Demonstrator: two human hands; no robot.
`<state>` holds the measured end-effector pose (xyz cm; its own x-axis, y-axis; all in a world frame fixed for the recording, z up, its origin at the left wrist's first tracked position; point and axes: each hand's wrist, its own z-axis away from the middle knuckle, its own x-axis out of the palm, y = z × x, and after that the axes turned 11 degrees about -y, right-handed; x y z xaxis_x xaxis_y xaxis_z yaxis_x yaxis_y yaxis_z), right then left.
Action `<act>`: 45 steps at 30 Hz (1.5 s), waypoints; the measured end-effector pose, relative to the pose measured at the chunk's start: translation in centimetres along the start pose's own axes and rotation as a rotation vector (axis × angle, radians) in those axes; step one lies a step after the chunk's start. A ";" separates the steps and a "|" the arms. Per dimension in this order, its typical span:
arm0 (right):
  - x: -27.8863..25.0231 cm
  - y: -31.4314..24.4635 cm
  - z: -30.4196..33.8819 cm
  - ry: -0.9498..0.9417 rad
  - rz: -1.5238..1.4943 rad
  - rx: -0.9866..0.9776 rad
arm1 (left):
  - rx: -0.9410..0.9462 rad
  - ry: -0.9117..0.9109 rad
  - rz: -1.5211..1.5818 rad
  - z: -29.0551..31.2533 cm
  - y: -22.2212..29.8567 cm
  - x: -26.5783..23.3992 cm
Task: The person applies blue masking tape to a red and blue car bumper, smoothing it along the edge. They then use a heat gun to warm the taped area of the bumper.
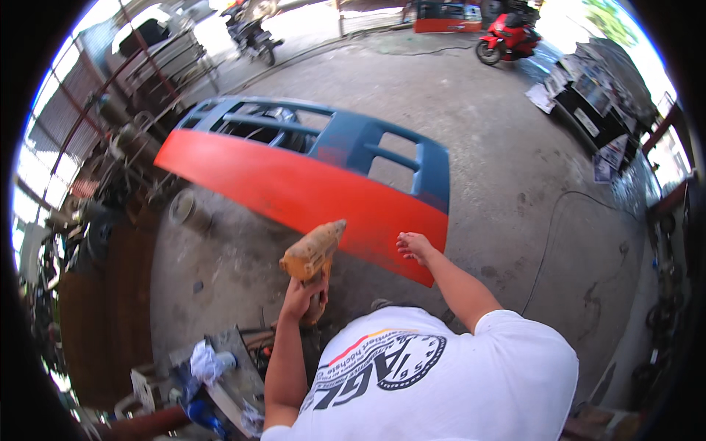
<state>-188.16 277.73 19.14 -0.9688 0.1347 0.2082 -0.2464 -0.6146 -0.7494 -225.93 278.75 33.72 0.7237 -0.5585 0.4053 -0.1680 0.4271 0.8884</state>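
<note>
My left hand is closed around the grip of a worn orange, pistol-shaped power tool. Its tapered nose points up and right toward a large vehicle panel. That panel is red on the near side and blue with rectangular openings on the far side. Over the panel's near right end is my right hand, its fingers loosely bent and a little apart, with nothing visible in them. Whether those fingers touch the red surface I cannot tell.
Left of the panel stands a pale bucket. A bench with rags lies by my left arm. A black cable runs over the concrete floor on the right. Motorcycles, a red one among them, are parked at the back.
</note>
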 end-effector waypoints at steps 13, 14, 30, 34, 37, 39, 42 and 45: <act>-8.8 2.1 -1.6 0.483 0.089 -0.116 | -0.350 -0.349 0.086 -3.5 -1.6 7.3; -6.8 1.8 -1.2 0.452 0.079 -0.071 | -0.365 -0.316 0.089 -2.7 -1.2 6.6; -6.0 1.5 0.1 0.719 0.580 -0.069 | -0.280 -0.399 0.012 -0.4 -1.9 3.8; -5.9 2.2 -1.5 0.747 0.834 -0.320 | -0.145 -0.335 -0.086 1.0 -1.3 3.7; -3.4 1.6 -2.2 0.642 0.936 -0.169 | -0.085 -0.234 -0.116 3.4 -0.6 3.6; -2.2 0.9 -3.1 0.580 1.007 -0.173 | -0.051 -0.153 -0.135 4.8 -0.8 3.7; 0.2 -0.6 -4.8 0.497 1.072 -0.203 | 0.006 -0.008 -0.210 6.2 -1.0 3.8; 2.1 -1.6 -6.2 0.414 1.097 -0.292 | 0.053 0.138 -0.290 7.6 -0.7 4.3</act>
<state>-189.94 283.86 16.90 -0.5888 -0.0766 -0.8047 0.7671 -0.3668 -0.5263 -227.73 270.66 36.49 0.8300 -0.5480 0.1035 0.0268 0.2246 0.9741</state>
